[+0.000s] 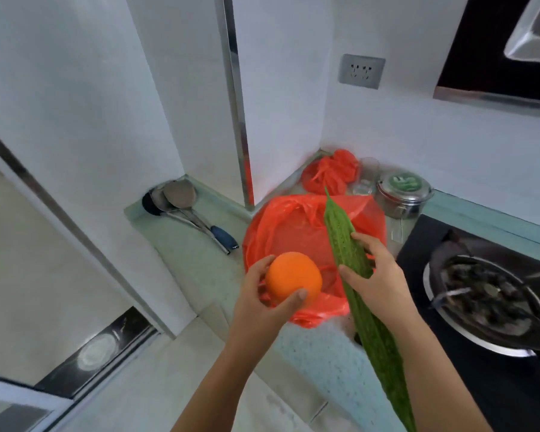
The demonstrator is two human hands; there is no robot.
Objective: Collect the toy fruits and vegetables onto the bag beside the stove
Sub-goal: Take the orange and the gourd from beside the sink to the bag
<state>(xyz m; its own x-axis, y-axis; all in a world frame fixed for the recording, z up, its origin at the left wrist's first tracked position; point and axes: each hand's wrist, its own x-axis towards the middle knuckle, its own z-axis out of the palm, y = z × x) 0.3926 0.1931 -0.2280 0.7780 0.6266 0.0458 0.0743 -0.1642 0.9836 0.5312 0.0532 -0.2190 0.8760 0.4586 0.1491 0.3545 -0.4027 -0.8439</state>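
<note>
A red plastic bag [290, 232] lies spread flat on the counter, left of the black stove [424, 244]. My left hand [262, 304] grips a toy orange [293, 277] above the bag's near edge. My right hand [376, 275] holds a long bumpy green bitter gourd [343, 241] around its middle. The gourd slants over the bag's right side, its tip pointing toward the back corner and its tail running down past my forearm.
A crumpled red bag [331, 173], a clear glass [367, 176] and a steel lidded pot [401, 194] stand in the back corner. Metal ladles [181, 204] lie on the counter's left. A dark wok [493, 285] sits on the stove burner. The counter's front edge drops off at left.
</note>
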